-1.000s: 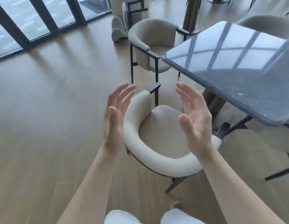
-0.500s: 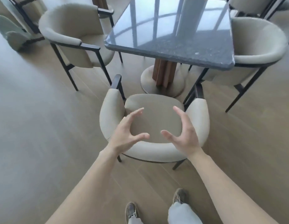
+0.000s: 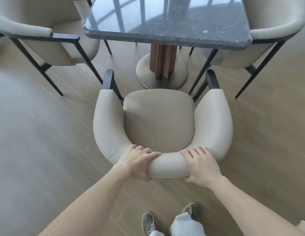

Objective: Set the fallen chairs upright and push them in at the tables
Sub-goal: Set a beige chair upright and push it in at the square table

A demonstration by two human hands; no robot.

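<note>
Beige upholstered chair (image 3: 158, 120) stands upright facing the dark stone desk (image 3: 165, 37), its curved back clamped by the left grip (image 3: 138, 160) and right grip (image 3: 202, 166).

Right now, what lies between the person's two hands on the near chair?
Only a bare stretch of the cream chair backrest lies between the left hand and the right hand, which both grip it. The head view shows this.

Both hands grip an upright chair's backrest.
Left hand (image 3: 137, 161) and right hand (image 3: 202, 166) clasp the chair (image 3: 158, 123), which faces the dark surface (image 3: 167, 29).
</note>
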